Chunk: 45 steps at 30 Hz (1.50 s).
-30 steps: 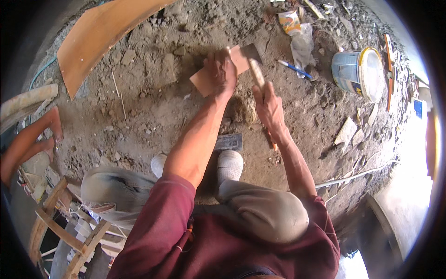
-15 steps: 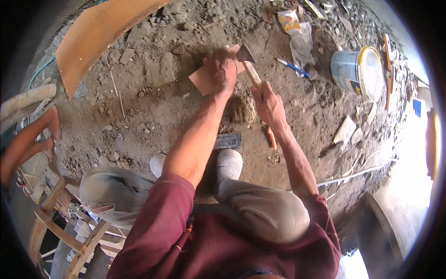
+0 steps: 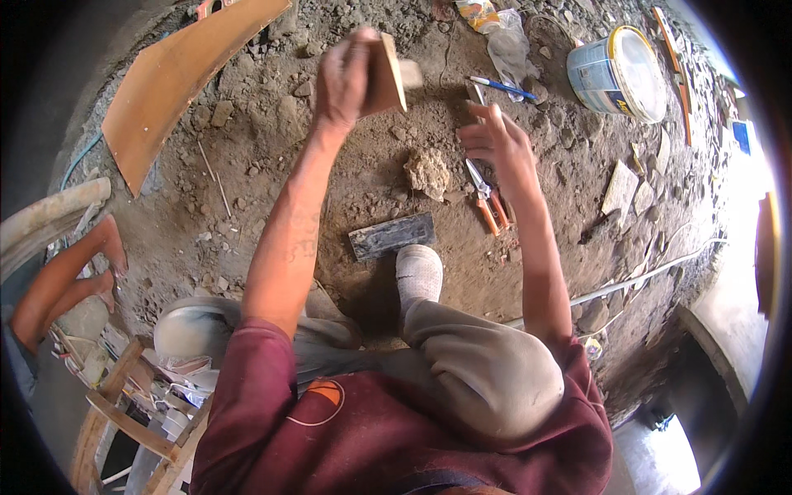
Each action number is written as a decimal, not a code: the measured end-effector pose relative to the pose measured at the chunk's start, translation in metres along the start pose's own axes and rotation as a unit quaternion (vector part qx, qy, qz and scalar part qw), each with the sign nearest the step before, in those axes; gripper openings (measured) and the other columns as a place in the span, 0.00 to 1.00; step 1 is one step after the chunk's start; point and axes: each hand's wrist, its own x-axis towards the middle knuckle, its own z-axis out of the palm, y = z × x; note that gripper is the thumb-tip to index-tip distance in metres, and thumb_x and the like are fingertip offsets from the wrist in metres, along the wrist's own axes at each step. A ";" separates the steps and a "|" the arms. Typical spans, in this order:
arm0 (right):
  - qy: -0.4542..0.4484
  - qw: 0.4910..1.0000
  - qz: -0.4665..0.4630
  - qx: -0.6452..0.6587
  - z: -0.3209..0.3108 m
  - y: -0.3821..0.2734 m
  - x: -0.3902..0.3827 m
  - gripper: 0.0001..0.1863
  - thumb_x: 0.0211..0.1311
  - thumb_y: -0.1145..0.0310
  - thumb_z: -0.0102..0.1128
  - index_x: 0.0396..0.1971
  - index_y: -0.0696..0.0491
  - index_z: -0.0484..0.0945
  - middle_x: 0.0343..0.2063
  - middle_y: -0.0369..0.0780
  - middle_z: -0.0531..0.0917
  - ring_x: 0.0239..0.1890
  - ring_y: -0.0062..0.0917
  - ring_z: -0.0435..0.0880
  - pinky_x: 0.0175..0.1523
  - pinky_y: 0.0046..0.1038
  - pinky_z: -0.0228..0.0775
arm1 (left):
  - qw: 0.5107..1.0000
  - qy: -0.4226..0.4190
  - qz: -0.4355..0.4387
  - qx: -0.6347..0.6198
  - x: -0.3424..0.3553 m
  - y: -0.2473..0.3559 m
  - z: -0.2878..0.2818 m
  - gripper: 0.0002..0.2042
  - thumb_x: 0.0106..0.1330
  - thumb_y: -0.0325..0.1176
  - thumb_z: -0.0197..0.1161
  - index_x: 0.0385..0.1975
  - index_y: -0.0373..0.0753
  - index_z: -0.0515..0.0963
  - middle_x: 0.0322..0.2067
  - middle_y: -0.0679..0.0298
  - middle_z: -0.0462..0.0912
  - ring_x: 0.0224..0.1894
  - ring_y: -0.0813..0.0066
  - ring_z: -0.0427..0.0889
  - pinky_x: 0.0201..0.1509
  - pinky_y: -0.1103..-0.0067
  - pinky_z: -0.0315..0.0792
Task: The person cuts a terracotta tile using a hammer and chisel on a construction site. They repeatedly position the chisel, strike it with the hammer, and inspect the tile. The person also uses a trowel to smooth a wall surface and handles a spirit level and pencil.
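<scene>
My left hand is closed on a small piece of brown board, raised and tilted so that its pale edge shows. Just beyond the board is a blurred pale thing that I cannot make out. Over to the right, my right hand hovers low above the soil with its fingers stretched apart. A hatchet head shows just past those fingertips; its handle is hidden. Orange-handled snips lie below the right hand. Left of them rest a rough stone and a dark flat block by my shoe.
A blue-and-white marker lies near a clear plastic bag. A bucket lies at the right. One large brown sheet leans at the left. Another person's bare legs and a wooden frame are at the left edge.
My left hand has lifted the brown board off the ground and tilted it. My right hand has moved rightward, and its fingers have opened from the hatchet handle.
</scene>
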 end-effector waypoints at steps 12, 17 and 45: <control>0.027 0.999 0.009 0.030 0.016 0.016 -0.041 0.24 0.61 0.61 0.70 0.50 0.62 0.78 0.37 0.42 0.86 0.40 0.25 0.85 0.50 0.28 0.77 | 0.961 0.164 -0.097 0.201 -0.038 -0.059 0.005 0.10 0.67 0.43 0.63 0.33 0.44 0.84 0.34 0.61 0.83 0.41 0.65 0.81 0.47 0.64 0.73; 0.148 0.979 -0.036 -0.133 0.022 0.044 -0.041 0.22 0.58 0.61 0.71 0.44 0.63 0.78 0.29 0.40 0.83 0.27 0.20 0.79 0.33 0.26 0.74 | 0.892 0.013 -0.063 0.447 -0.069 -0.112 0.005 0.07 0.66 0.39 0.64 0.36 0.45 0.83 0.36 0.55 0.83 0.42 0.52 0.82 0.46 0.59 0.75; 0.116 0.976 -0.179 -0.043 0.075 0.003 -0.058 0.29 0.58 0.62 0.69 0.56 0.62 0.71 0.41 0.46 0.83 0.41 0.30 0.84 0.49 0.32 0.75 | 0.906 0.126 -0.151 -0.375 -0.077 0.016 0.041 0.08 0.72 0.28 0.60 0.47 0.34 0.76 0.42 0.60 0.82 0.43 0.70 0.84 0.48 0.75 0.81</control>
